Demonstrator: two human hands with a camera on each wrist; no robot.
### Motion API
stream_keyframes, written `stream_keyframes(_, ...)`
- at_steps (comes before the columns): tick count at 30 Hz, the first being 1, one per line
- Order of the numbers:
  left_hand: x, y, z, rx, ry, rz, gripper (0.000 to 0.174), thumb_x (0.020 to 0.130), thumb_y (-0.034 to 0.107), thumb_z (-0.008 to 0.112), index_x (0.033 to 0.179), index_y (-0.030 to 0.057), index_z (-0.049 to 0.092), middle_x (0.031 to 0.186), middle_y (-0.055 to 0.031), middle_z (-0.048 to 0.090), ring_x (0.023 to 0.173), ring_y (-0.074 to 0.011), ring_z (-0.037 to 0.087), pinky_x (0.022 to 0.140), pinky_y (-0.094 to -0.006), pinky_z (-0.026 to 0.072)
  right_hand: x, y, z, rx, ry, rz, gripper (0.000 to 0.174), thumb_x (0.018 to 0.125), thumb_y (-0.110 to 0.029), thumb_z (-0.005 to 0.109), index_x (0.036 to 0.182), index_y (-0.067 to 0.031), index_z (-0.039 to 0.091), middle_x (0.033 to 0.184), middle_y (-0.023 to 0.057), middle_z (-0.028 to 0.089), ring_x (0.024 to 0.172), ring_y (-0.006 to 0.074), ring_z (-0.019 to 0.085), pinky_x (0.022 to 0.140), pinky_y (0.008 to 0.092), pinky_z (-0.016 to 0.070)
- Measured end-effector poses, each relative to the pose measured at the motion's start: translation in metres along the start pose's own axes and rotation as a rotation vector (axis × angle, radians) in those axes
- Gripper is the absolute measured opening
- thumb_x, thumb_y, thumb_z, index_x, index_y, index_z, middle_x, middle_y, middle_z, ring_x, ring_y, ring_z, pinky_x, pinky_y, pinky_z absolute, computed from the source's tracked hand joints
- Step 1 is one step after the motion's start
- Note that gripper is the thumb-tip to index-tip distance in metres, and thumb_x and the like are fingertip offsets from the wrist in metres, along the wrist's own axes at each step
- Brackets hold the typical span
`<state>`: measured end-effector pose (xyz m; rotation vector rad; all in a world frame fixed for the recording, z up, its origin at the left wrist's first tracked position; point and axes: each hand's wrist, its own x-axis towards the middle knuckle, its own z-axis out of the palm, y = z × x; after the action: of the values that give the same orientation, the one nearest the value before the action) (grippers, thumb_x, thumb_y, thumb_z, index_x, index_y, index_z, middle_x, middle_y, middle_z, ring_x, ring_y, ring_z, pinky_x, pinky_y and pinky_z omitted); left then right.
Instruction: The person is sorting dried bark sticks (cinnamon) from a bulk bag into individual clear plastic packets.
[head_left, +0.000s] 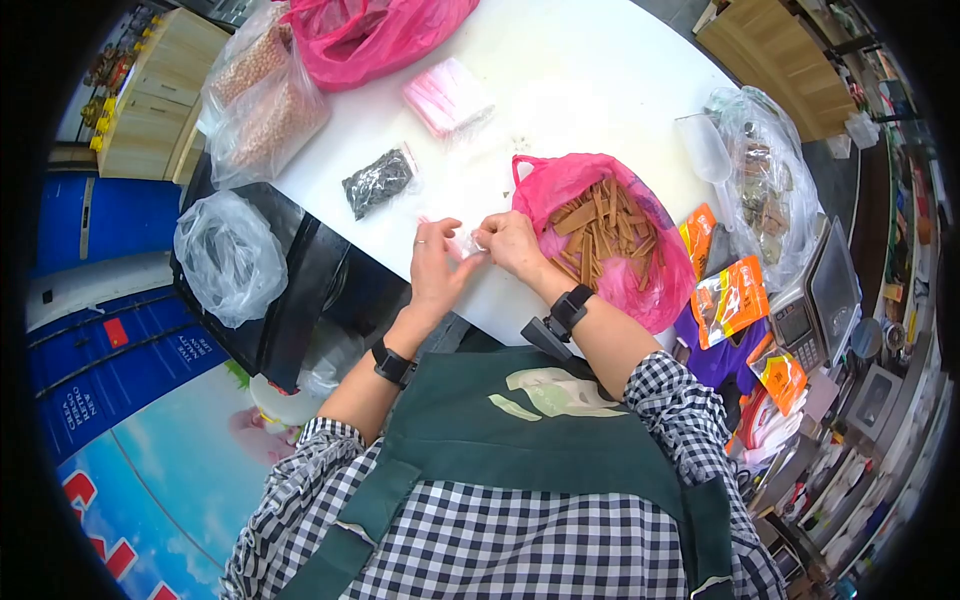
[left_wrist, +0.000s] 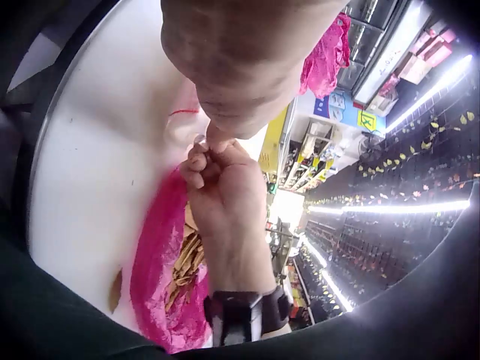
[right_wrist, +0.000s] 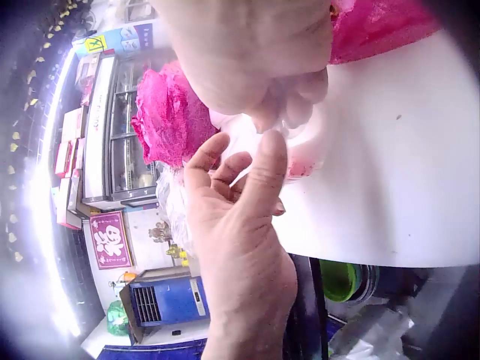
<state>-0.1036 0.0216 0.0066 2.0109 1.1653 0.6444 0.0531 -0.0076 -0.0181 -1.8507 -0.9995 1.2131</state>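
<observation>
Near the table's front edge, both hands meet at a small clear plastic zip bag (head_left: 462,244) with a red line along it. The right hand (head_left: 510,243) pinches the bag, its fingers curled together. From the other side the left hand (head_left: 437,268) holds it, with the thumb and bent fingers at its edge in the right wrist view. The bag (left_wrist: 182,129) looks flat and is partly hidden by the hands. Close beside the right hand stands an open pink plastic bag (head_left: 672,290) of brown bark-like strips (head_left: 598,225).
On the white table (head_left: 570,80) lie a packet of dark pieces (head_left: 378,183) and a stack of pink-edged zip bags (head_left: 447,97). Bags of beige beans (head_left: 270,120) stand back left. A clear scoop (head_left: 706,150), orange packets (head_left: 728,300) and a scale (head_left: 800,325) sit at the right.
</observation>
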Motion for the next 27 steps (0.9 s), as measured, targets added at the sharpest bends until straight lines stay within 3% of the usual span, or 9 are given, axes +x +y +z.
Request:
stream_keyframes(2, 0.0, 0.0, 0.006, 0.148, 0.034, 0.235, 0.053, 0.067, 0.008, 0.081, 0.112, 0.0049, 0.053, 0.098, -0.0096, 0.05, 0.081, -0.0223, 0.053, 0.069, -0.0336, 0.0461, -0.005, -0.005, -0.002, -0.072, -0.013, -0.062, 0.016, 0.08, -0.017, 0.069, 0.081, -0.001, 0.071, 0.067, 0.0179, 0.064, 0.064, 0.0278, 0.065, 0.062, 0.0389, 0.0498)
stream_keyframes(7, 0.005, -0.013, 0.01, 0.084, -0.003, 0.0, 0.054, 0.069, 0.003, 0.075, 0.117, 0.0063, 0.051, 0.101, -0.0143, 0.05, 0.088, -0.0311, 0.055, 0.074, -0.0394, 0.0479, -0.024, -0.014, -0.022, -0.196, -0.063, -0.115, 0.016, 0.081, -0.016, 0.067, 0.077, -0.0008, 0.068, 0.061, 0.0171, 0.058, 0.058, 0.027, 0.06, 0.059, 0.0384, 0.0468)
stream_keyframes(9, 0.012, -0.015, 0.006, 0.122, 0.042, 0.016, 0.054, 0.071, -0.001, 0.071, 0.119, 0.0081, 0.049, 0.1, -0.0153, 0.05, 0.087, -0.0342, 0.056, 0.074, -0.042, 0.0489, -0.029, -0.009, -0.032, -0.06, -0.286, -0.158, 0.016, 0.089, -0.012, 0.064, 0.08, 0.001, 0.067, 0.071, 0.0074, 0.062, 0.065, 0.0125, 0.055, 0.061, 0.0322, 0.0439)
stream_keyframes(12, 0.02, -0.02, 0.006, 0.241, 0.005, 0.002, 0.053, 0.072, -0.003, 0.066, 0.121, 0.0105, 0.048, 0.099, -0.0154, 0.05, 0.089, -0.0372, 0.059, 0.074, -0.0448, 0.0499, -0.042, -0.007, -0.044, 0.289, -0.44, -0.107, 0.015, 0.092, -0.012, 0.062, 0.087, 0.0015, 0.065, 0.078, 0.0006, 0.061, 0.073, 0.0093, 0.054, 0.067, 0.0288, 0.0429)
stream_keyframes(15, 0.028, -0.028, 0.012, 0.248, -0.036, 0.011, 0.054, 0.073, -0.004, 0.064, 0.121, 0.013, 0.048, 0.102, -0.0157, 0.052, 0.09, -0.0393, 0.06, 0.074, -0.0469, 0.0503, -0.058, -0.01, -0.056, 0.587, -0.411, -0.026, 0.015, 0.094, -0.014, 0.061, 0.091, 0.0011, 0.064, 0.077, -0.0059, 0.056, 0.074, 0.0064, 0.051, 0.069, 0.0256, 0.0414)
stream_keyframes(20, 0.051, -0.051, 0.012, 0.281, 0.054, 0.021, 0.052, 0.073, -0.006, 0.061, 0.12, 0.0126, 0.049, 0.103, -0.0158, 0.054, 0.091, -0.0367, 0.06, 0.074, -0.0447, 0.0501, -0.07, 0.019, -0.093, 0.82, -0.387, -0.02, 0.012, 0.094, -0.013, 0.059, 0.089, -0.0034, 0.066, 0.083, -0.0026, 0.062, 0.079, 0.007, 0.056, 0.076, 0.0236, 0.0449)
stream_keyframes(23, 0.057, -0.044, 0.002, 0.198, 0.108, -0.103, 0.052, 0.073, -0.001, 0.064, 0.121, 0.0101, 0.05, 0.101, -0.0136, 0.054, 0.093, -0.0327, 0.059, 0.08, -0.0421, 0.0482, -0.091, 0.026, -0.107, 1.109, -0.244, 0.009, 0.015, 0.096, -0.011, 0.056, 0.1, 0.0013, 0.064, 0.094, 0.0037, 0.067, 0.086, 0.0114, 0.062, 0.083, 0.0277, 0.0481)
stream_keyframes(25, 0.055, -0.015, -0.012, 0.479, 0.229, 0.255, 0.058, 0.072, 0.008, 0.069, 0.126, 0.0078, 0.049, 0.106, -0.0123, 0.057, 0.096, -0.0307, 0.058, 0.09, -0.0408, 0.0442, -0.099, 0.039, -0.109, 1.141, -0.19, 0.011, 0.015, 0.096, -0.011, 0.057, 0.1, 0.0014, 0.064, 0.095, 0.004, 0.067, 0.087, 0.0116, 0.062, 0.084, 0.0277, 0.0476)
stream_keyframes(27, 0.045, 0.011, -0.021, 0.24, 0.1, 0.327, 0.059, 0.074, 0.013, 0.07, 0.129, 0.0067, 0.049, 0.109, -0.013, 0.058, 0.102, -0.0294, 0.057, 0.093, -0.04, 0.0425, -0.105, 0.04, -0.112, 1.171, -0.145, 0.003, 0.015, 0.096, -0.011, 0.057, 0.101, 0.0015, 0.064, 0.096, 0.0044, 0.067, 0.088, 0.0118, 0.062, 0.085, 0.0278, 0.047)
